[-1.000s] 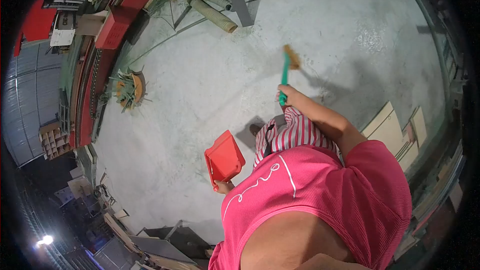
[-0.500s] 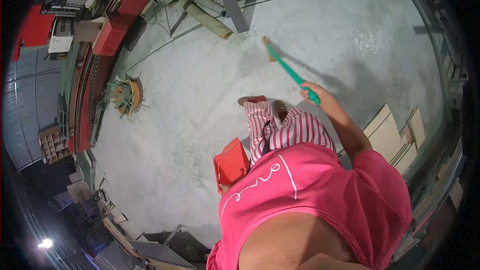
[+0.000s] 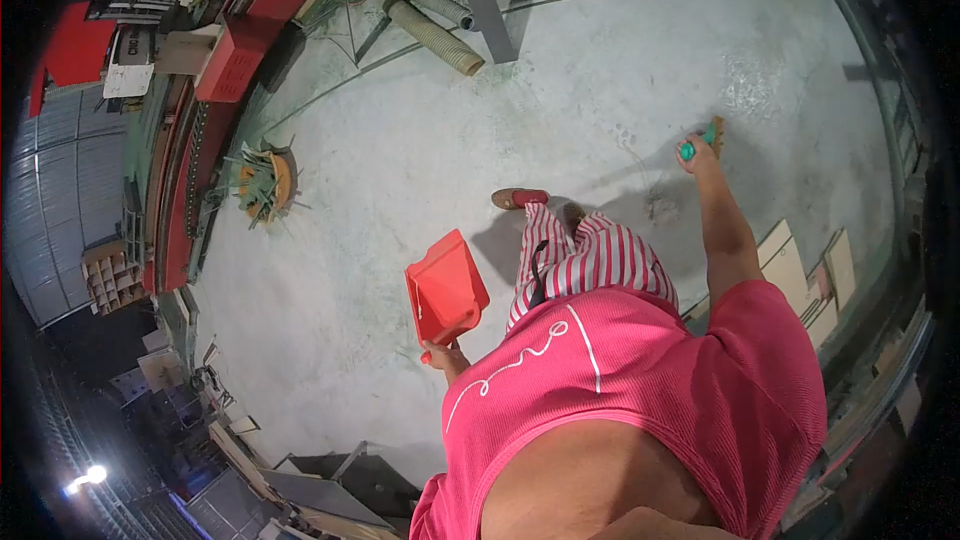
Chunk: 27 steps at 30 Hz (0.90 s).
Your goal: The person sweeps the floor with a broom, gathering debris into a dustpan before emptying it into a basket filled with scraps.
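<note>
My right hand (image 3: 702, 153) is closed around the green handle of a hand brush (image 3: 714, 130), out to the right over the floor. The brush's tan bristles point away from me, and most of the handle is foreshortened or hidden by the hand. On the left, my left hand (image 3: 440, 352) grips the handle of a red dustpan (image 3: 446, 290), held beside my legs with its wide opening facing forward. A small pile of dust (image 3: 661, 208) lies on the grey floor (image 3: 380, 180) between my feet and my right hand.
A yellow container (image 3: 283, 185) full of green strips stands to the left, near a long red machine (image 3: 225, 60). Ribbed hoses (image 3: 430, 35) and a grey metal post (image 3: 485, 0) are ahead. Pale panels (image 3: 790, 265) lie at the right.
My right hand has swung the brush from ahead of me out to the right. My left hand has moved the dustpan slightly forward and left, showing more of it.
</note>
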Motion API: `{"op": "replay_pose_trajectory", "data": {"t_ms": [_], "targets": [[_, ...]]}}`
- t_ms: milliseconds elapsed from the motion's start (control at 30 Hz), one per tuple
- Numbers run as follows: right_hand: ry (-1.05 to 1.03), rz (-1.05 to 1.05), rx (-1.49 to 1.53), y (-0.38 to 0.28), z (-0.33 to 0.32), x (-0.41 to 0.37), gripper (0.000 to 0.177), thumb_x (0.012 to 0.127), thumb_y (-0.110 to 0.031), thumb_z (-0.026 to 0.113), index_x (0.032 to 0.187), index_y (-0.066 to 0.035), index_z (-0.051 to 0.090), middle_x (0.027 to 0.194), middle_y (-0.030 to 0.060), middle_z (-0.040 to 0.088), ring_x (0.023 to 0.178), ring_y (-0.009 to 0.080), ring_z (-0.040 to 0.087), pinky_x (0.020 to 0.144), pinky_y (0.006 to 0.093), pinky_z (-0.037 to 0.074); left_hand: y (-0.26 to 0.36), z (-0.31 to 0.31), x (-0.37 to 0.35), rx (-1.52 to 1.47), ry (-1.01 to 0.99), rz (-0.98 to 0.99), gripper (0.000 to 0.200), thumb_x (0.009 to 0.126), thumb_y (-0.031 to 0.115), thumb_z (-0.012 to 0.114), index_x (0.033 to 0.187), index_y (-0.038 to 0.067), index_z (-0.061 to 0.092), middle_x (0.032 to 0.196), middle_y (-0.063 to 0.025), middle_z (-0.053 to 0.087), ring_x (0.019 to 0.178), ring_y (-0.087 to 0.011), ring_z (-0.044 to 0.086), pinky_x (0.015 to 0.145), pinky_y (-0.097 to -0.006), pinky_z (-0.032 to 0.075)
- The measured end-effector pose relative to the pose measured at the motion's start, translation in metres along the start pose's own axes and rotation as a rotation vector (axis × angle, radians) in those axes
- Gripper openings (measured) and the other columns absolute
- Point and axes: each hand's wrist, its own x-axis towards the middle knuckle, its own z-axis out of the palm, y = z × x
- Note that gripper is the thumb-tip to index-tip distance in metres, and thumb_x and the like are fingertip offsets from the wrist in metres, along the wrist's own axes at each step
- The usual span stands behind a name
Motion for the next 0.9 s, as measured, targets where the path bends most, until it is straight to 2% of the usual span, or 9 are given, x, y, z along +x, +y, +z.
{"op": "replay_pose_trajectory", "data": {"t_ms": [67,133,200,300,333,400,633,833,900], "targets": [[0.019,0.078,-0.175,0.018,0.023,0.008,0.011,0.069,-0.012,0.056,0.069,-0.01,0.046,0.06,0.0042,0.049,0.05,0.0183,0.049,0.046,0.0312,0.044,0.009,0.008,0.005,0.049,0.035,0.006,0.039,0.075,0.026,0.056,0.104,0.006,0.039,0.099,-0.0103,0.05,0.08,-0.0278,0.053,0.057,-0.0414,0.048],[-0.265,0.075,-0.319,0.06,0.019,0.066,0.011,0.07,-0.017,0.055,0.07,-0.01,0.047,0.063,0.006,0.051,0.054,0.0195,0.051,0.046,0.0336,0.045,0.011,0.012,0.003,0.099,0.07,0.006,0.039,0.074,0.027,0.057,0.102,0.007,0.039,0.098,-0.0099,0.05,0.079,-0.0272,0.053,0.055,-0.0406,0.048],[-0.224,0.172,-0.424,0.107,0.061,0.017,0.016,0.071,-0.015,0.054,0.082,-0.009,0.044,0.064,0.0085,0.048,0.05,0.0201,0.049,0.043,0.0346,0.045,0.007,0.011,0.01,0.147,0.024,0.083,0.036,0.074,0.027,0.057,0.1,0.008,0.04,0.095,-0.0086,0.05,0.077,-0.0256,0.053,0.051,-0.0382,0.047],[-0.305,-0.059,-0.633,0.177,0.091,-0.021,0.031,0.071,-0.014,0.052,0.096,-0.013,0.034,0.061,0.0075,0.043,0.044,0.0177,0.045,0.036,0.0326,0.041,-0.018,-0.016,0.057,0.392,-0.091,0.203,0.034,0.074,0.027,0.057,0.099,0.01,0.04,0.095,-0.0074,0.051,0.075,-0.0249,0.053,0.049,-0.0368,0.046],[-0.304,-0.06,-0.632,0.185,0.098,-0.035,0.031,0.071,-0.014,0.052,0.096,-0.013,0.034,0.061,0.0075,0.043,0.044,0.0177,0.045,0.036,0.0326,0.041,-0.018,-0.013,0.052,0.472,-0.129,0.244,0.033,0.074,0.026,0.057,0.098,0.01,0.04,0.094,-0.0071,0.051,0.074,-0.0246,0.053,0.048,-0.0363,0.045],[-0.51,0.054,-0.936,0.185,0.106,-0.059,0.03,0.071,-0.013,0.051,0.095,-0.013,0.032,0.058,0.0061,0.041,0.042,0.0158,0.042,0.034,0.0297,0.038,0.006,0.019,-0.029,0.18,0.159,0.104,0.033,0.075,0.026,0.056,0.1,0.012,0.039,0.096,-0.0062,0.051,0.076,-0.0248,0.052,0.049,-0.0362,0.044],[-0.873,0.373,-0.974,0.152,0.106,-0.08,0.034,0.071,-0.015,0.05,0.101,-0.012,0.035,0.056,0.004,0.041,0.043,0.0129,0.041,0.034,0.0278,0.036,-0.005,-0.007,-0.016,0.131,0.176,0.019,0.033,0.075,0.026,0.056,0.101,0.013,0.039,0.097,-0.0061,0.05,0.077,-0.025,0.052,0.049,-0.0364,0.043],[-0.806,-0.046,-1.281,0.121,0.07,-0.093,0.033,0.068,-0.016,0.051,0.098,-0.005,0.042,0.058,0.0048,0.045,0.044,0.0126,0.043,0.037,0.0268,0.037,-0.017,-0.022,-0.009,0.115,0.217,-0.018,0.034,0.075,0.026,0.055,0.101,0.013,0.038,0.097,-0.0061,0.05,0.078,-0.0252,0.052,0.049,-0.0365,0.043],[-0.604,-0.328,-1.435,0.114,0.065,-0.078,0.036,0.067,-0.016,0.051,0.099,-0.004,0.041,0.058,0.005,0.045,0.043,0.0133,0.044,0.038,0.0273,0.038,-0.019,-0.026,-0.007,0.117,0.236,-0.027,0.034,0.075,0.026,0.055,0.101,0.013,0.038,0.098,-0.006,0.05,0.079,-0.0253,0.052,0.05,-0.0365,0.043]]}}
